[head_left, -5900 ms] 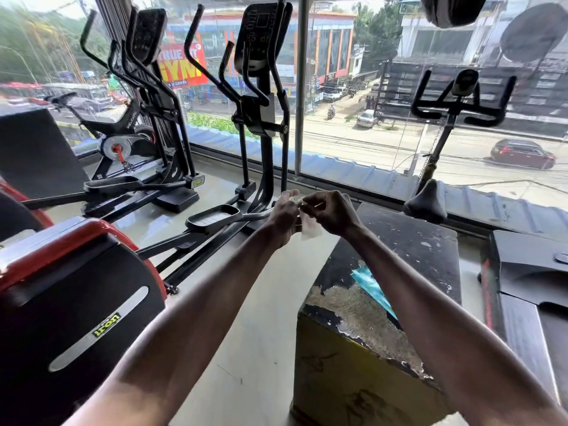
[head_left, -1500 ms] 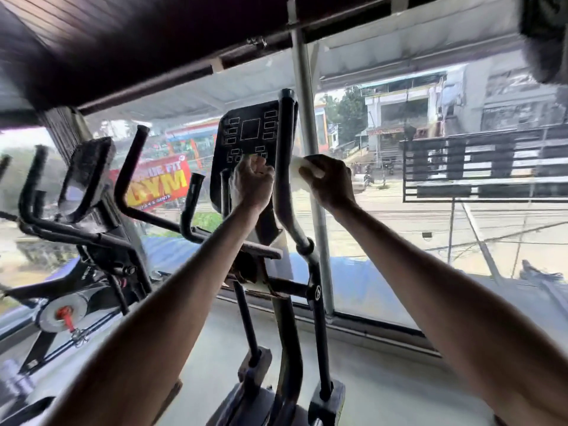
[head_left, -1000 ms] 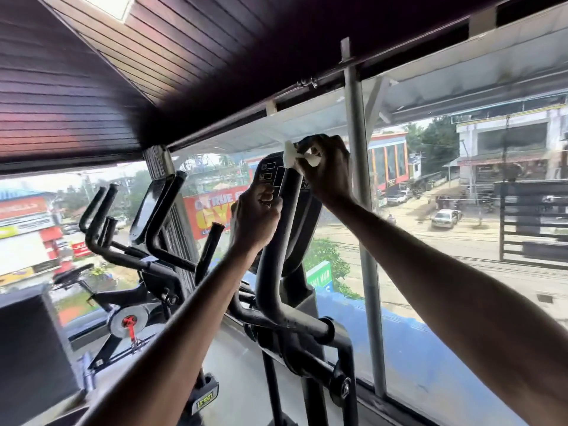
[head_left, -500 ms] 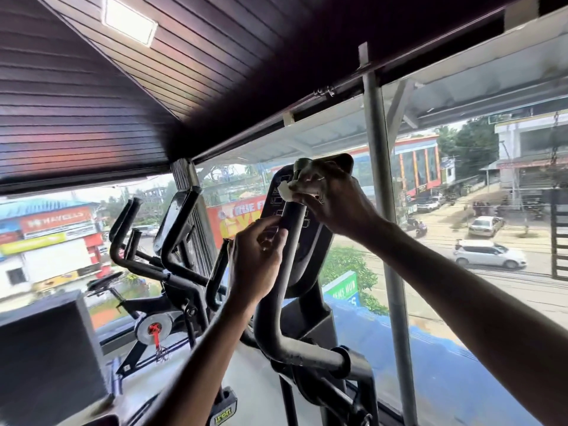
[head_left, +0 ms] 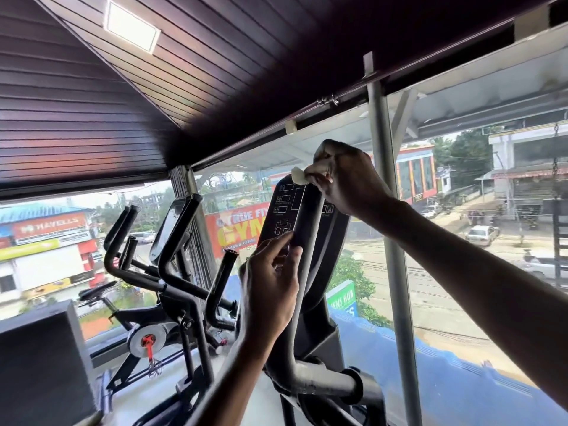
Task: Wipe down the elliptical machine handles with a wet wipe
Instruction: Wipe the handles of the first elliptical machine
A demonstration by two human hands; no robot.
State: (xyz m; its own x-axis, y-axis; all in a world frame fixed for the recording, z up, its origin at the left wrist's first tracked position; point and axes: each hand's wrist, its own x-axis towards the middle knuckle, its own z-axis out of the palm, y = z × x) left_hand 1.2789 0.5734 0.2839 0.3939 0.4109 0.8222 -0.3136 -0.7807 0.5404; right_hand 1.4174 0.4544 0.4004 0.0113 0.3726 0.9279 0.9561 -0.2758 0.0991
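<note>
Atop handle point(head_left: 302, 235) — R grip point(head_left: 347, 179) w/ wipe point(head_left: 298, 175)

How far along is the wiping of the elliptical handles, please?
Done: the wet wipe is out and in use. In hand: the right hand presses it on the top of the near handle; the left hand holds that handle lower down. Probably left: its lower stretch and the short handle beside it, neither touched by the wipe.
</note>
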